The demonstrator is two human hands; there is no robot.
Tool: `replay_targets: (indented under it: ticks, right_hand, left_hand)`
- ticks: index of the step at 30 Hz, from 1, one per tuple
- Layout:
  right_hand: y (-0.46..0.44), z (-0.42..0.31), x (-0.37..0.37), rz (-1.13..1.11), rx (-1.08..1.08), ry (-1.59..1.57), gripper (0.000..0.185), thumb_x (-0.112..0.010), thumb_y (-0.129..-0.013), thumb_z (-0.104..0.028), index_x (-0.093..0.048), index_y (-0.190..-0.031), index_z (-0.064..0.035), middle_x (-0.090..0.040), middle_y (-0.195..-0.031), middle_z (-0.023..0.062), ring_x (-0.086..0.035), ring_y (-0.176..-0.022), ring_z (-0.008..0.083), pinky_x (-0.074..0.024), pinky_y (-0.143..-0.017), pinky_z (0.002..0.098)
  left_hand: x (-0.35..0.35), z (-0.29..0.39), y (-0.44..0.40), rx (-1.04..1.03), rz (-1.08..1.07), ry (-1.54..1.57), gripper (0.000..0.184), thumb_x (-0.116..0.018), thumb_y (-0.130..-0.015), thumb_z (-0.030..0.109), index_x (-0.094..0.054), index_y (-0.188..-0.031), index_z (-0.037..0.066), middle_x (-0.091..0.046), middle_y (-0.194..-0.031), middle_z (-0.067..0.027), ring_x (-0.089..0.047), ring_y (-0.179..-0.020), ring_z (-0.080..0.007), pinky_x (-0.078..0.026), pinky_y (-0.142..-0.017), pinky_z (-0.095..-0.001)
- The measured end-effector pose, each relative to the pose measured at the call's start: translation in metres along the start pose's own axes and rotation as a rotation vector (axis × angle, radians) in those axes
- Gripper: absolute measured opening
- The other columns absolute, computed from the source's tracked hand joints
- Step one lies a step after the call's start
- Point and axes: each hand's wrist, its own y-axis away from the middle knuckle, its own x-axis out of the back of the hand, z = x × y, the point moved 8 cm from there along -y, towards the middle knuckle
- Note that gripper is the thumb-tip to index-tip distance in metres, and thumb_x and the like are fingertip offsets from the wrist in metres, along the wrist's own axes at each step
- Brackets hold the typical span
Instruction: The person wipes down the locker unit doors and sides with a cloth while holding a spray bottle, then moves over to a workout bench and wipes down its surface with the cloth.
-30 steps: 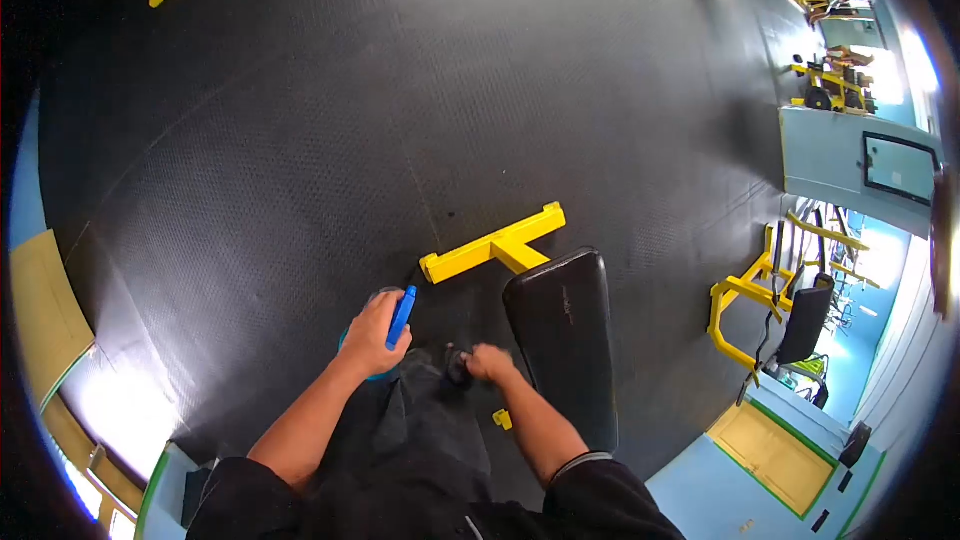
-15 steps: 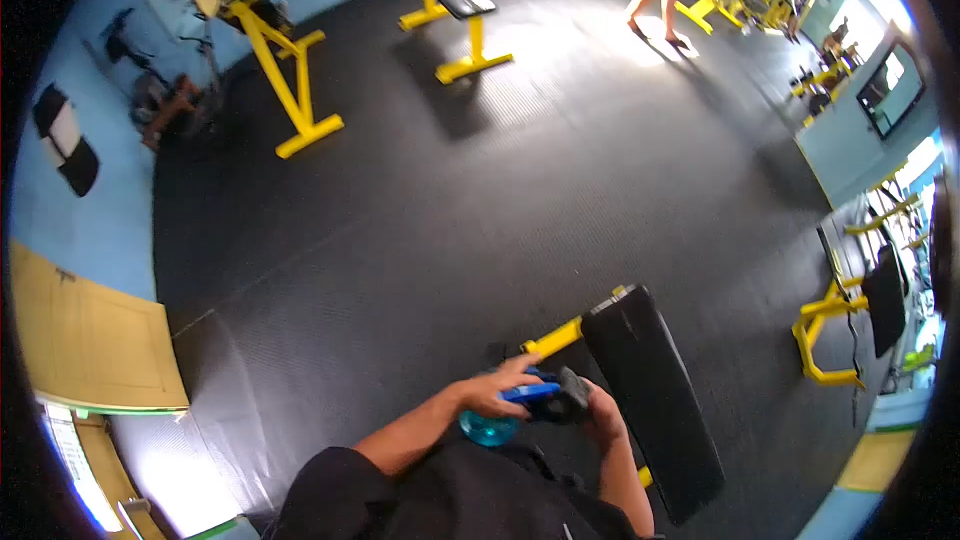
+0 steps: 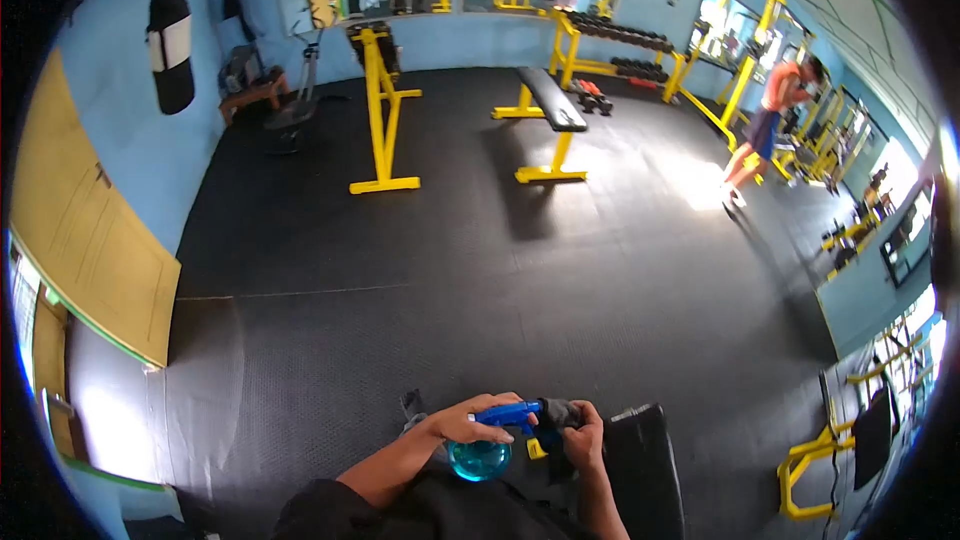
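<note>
At the lower middle, my left hand (image 3: 468, 420) is wrapped round the blue trigger head of a spray bottle (image 3: 480, 460), whose round body holds teal liquid. Just right of the nozzle, my right hand (image 3: 585, 435) grips a dark grey cloth (image 3: 557, 414). The cloth and the nozzle are close together; whether they touch is hard to tell. A black padded bench (image 3: 645, 475) stands beside my right forearm, partly hidden by it.
Another bench (image 3: 552, 100) and a yellow-framed machine (image 3: 378, 110) stand ahead on black flooring. A dumbbell rack (image 3: 620, 35) lines the back wall. Another person (image 3: 775, 115) stands at right. A punching bag (image 3: 171, 50) hangs at left, above a yellow door (image 3: 90, 220).
The view has tilted up, bringing the far wall and mirrors into sight. My hands, apart at first, have come together, with bottle and cloth near each other.
</note>
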Motion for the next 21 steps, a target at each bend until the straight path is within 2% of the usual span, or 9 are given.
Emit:
replay_targets:
  ticks: [4,8,11,13,14,16,18,20,21]
  right_hand:
    - [-0.096,0.021,-0.077,0.067,0.192,-0.085,0.038,-0.052,-0.061,0.008,-0.059,-0.097,-0.0010,-0.059,-0.092,0.0072,-0.059,-0.089,0.0191,-0.0454,-0.084,0.0285]
    - [-0.179,0.021,-0.172,0.058,0.373,-0.041,0.020,-0.059,-0.077,0.006,-0.064,-0.092,-0.0044,-0.060,-0.088,0.0024,-0.056,-0.078,0.0111,-0.0462,-0.070,0.0261]
    - [-0.226,0.000,-0.243,0.044,0.186,-0.291,0.015,-0.059,-0.084,0.000,-0.066,-0.097,-0.0037,-0.062,-0.083,0.0027,-0.055,-0.071,0.0097,-0.0453,-0.064,0.0237]
    - [-0.235,-0.041,-0.289,-0.082,-0.136,-0.417,0.015,-0.056,-0.090,-0.005,-0.066,-0.101,-0.0017,-0.063,-0.080,0.0038,-0.056,-0.068,0.0094,-0.0458,-0.060,0.0224]
    - [-0.244,-0.039,-0.294,-0.069,-0.148,-0.424,0.015,-0.056,-0.090,-0.005,-0.066,-0.101,-0.0017,-0.063,-0.080,0.0038,-0.056,-0.068,0.0094,-0.0458,-0.060,0.0224]
    - [-0.267,-0.049,-0.323,-0.333,-0.103,-0.565,0.019,-0.061,-0.088,-0.005,-0.067,-0.105,-0.0017,-0.065,-0.095,0.0085,-0.060,-0.075,0.0139,-0.0483,-0.069,0.0257]
    - [-0.296,-0.057,-0.329,-0.335,-0.116,-0.540,0.019,-0.060,-0.089,-0.006,-0.068,-0.106,-0.0024,-0.066,-0.096,0.0084,-0.061,-0.079,0.0131,-0.0482,-0.068,0.0260]
    - [-0.325,-0.067,-0.339,-0.492,-0.077,-0.463,0.021,-0.057,-0.087,0.000,-0.066,-0.106,0.0009,-0.065,-0.091,0.0061,-0.061,-0.078,0.0117,-0.0498,-0.068,0.0236]
    - [-0.341,-0.067,-0.341,-0.512,-0.105,-0.418,0.020,-0.058,-0.089,-0.004,-0.067,-0.107,-0.0011,-0.066,-0.100,0.0081,-0.060,-0.080,0.0132,-0.0485,-0.071,0.0265]
  left_hand:
    - [0.079,0.025,0.030,-0.050,0.158,-0.029,0.044,-0.069,-0.081,0.023,-0.058,-0.122,0.010,-0.054,-0.117,-0.0099,-0.051,-0.113,-0.0255,-0.036,-0.098,-0.0418]
    - [0.167,0.034,0.059,-0.102,0.225,-0.120,0.044,-0.069,-0.082,0.022,-0.059,-0.123,0.012,-0.053,-0.118,-0.0105,-0.051,-0.113,-0.0262,-0.037,-0.097,-0.0425]
    - [0.233,0.065,0.081,-0.120,0.291,-0.217,0.043,-0.069,-0.082,0.018,-0.058,-0.123,0.010,-0.053,-0.120,-0.0111,-0.051,-0.113,-0.0268,-0.038,-0.096,-0.0419]
    - [0.273,0.078,0.089,-0.097,0.281,-0.217,0.043,-0.069,-0.082,0.016,-0.058,-0.124,0.010,-0.052,-0.120,-0.0112,-0.051,-0.113,-0.0268,-0.039,-0.096,-0.0415]
    - [0.288,0.083,0.091,-0.079,0.269,-0.225,0.042,-0.068,-0.083,0.014,-0.058,-0.124,0.010,-0.052,-0.121,-0.0113,-0.051,-0.113,-0.0267,-0.039,-0.095,-0.0410]
    - [0.319,0.089,0.094,-0.025,0.261,-0.214,0.043,-0.069,-0.082,0.015,-0.058,-0.124,0.009,-0.052,-0.121,-0.0113,-0.051,-0.113,-0.0265,-0.039,-0.096,-0.0401]
    - [0.355,0.098,0.093,0.025,0.251,-0.208,0.044,-0.069,-0.082,0.016,-0.058,-0.124,0.009,-0.052,-0.122,-0.0113,-0.051,-0.113,-0.0262,-0.039,-0.096,-0.0392]
    - [0.392,0.103,0.086,0.052,0.275,-0.197,0.045,-0.071,-0.081,0.017,-0.058,-0.123,0.008,-0.051,-0.122,-0.0111,-0.051,-0.114,-0.0254,-0.039,-0.096,-0.0382]
    - [0.408,0.104,0.081,0.056,0.264,-0.200,0.045,-0.071,-0.081,0.017,-0.058,-0.123,0.008,-0.051,-0.122,-0.0111,-0.051,-0.114,-0.0254,-0.039,-0.096,-0.0382]
